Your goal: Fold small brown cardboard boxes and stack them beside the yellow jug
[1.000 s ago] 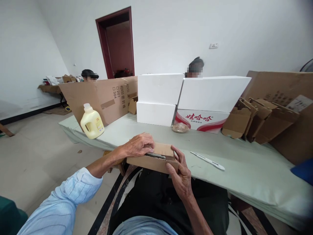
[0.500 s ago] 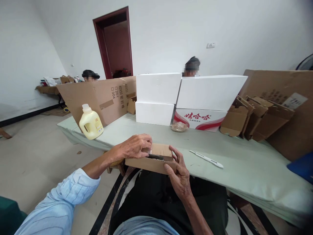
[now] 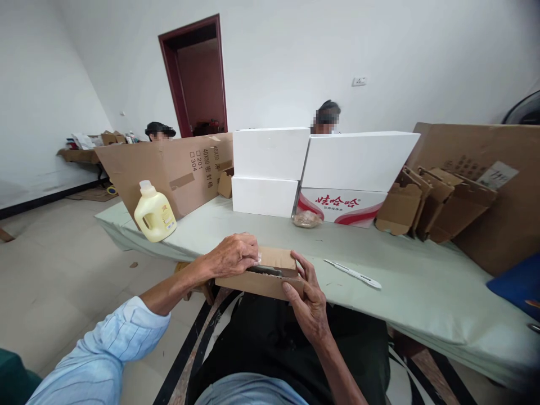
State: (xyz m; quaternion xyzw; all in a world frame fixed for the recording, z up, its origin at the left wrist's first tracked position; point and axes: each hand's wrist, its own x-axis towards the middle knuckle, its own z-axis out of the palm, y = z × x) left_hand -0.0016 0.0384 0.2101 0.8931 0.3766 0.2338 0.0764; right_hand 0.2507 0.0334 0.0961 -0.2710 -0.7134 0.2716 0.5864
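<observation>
A small brown cardboard box (image 3: 257, 286) is held over my lap at the table's near edge, with a dark gap showing along its top. My right hand (image 3: 310, 295) grips its right end, thumb on the near side and fingers on the far side. The fingers of my left hand (image 3: 236, 256) are bent and pinched at the left part of the box's flap, by a bit of clear tape. What exactly those fingertips hold is hidden. To the right on the table lies a white craft knife (image 3: 353, 274), apart from both hands.
A yellow jug (image 3: 155, 214) stands at the left. White boxes (image 3: 265, 197) are stacked at the back, with a roll of clear tape (image 3: 307, 219) before them. Folded cartons (image 3: 439, 205) lean at the right, near a blue object (image 3: 517, 284). Two people sit beyond.
The view has shifted slightly. My left hand has moved very little at the flap, and my right hand keeps its grip on the box.
</observation>
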